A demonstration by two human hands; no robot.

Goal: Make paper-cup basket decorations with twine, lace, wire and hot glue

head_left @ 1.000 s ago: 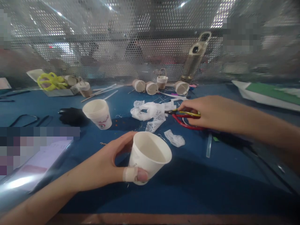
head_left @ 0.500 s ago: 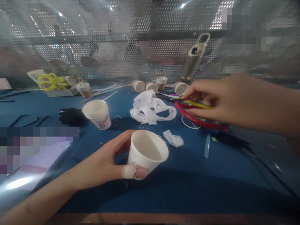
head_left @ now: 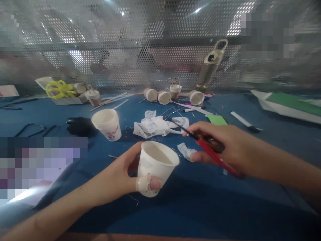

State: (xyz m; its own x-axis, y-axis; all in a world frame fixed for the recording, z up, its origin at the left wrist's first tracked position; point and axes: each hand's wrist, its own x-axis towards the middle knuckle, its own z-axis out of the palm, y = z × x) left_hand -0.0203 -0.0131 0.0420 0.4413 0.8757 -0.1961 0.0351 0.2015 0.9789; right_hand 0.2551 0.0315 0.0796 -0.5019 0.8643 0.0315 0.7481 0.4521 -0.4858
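Note:
In my left hand (head_left: 125, 174) is a white paper cup (head_left: 156, 170), tilted with its mouth up and toward the right. The fingers wrap behind the cup, and the thumb, with a bandage on it, presses its front. My right hand (head_left: 220, 144) grips red-handled pliers (head_left: 213, 154) whose slim dark jaws point up and left. The jaw tips are over the crumpled white paper (head_left: 155, 125); whether they touch it, I cannot tell. A small white scrap (head_left: 185, 150) lies by my right thumb, partly hidden by it.
Stacked paper cups (head_left: 107, 125) stand at the left beside a black object (head_left: 79, 125). Several small brown-and-white cups (head_left: 164, 97) line the back by a bottle (head_left: 209, 70). Green paper (head_left: 217, 119) lies behind my right hand. A perforated metal screen (head_left: 112, 63) closes the back.
My right hand has come down and nearer with the pliers, away from the paper's top edge. The white paper has slumped flatter. The left hand keeps its hold on the cup.

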